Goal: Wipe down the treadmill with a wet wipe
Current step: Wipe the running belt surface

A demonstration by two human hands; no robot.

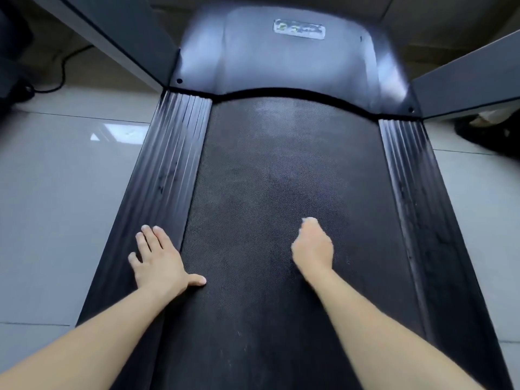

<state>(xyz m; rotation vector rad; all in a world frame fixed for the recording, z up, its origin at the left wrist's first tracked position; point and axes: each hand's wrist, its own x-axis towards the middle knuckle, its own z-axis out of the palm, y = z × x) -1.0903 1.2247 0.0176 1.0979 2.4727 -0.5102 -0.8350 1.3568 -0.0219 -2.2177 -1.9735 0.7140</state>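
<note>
The treadmill's black textured belt (267, 170) runs away from me between two ribbed side rails. My left hand (157, 257) lies flat with straight fingers on the left rail (171, 142), its thumb reaching onto the belt. My right hand (313, 246) is on the belt right of centre, blurred, its fingers curled over a white wet wipe (309, 220) of which only a small edge shows at the fingertips. A paler, damp-looking streak shows on the belt ahead near the motor cover (292, 60).
The right rail (408, 175) is dusty and streaked. Grey uprights rise at the left (118, 32) and right (467, 85) of the cover. Glossy light floor tiles (64, 178) flank the treadmill. A black cable (60, 77) lies at the far left, a dark object (489, 136) at the far right.
</note>
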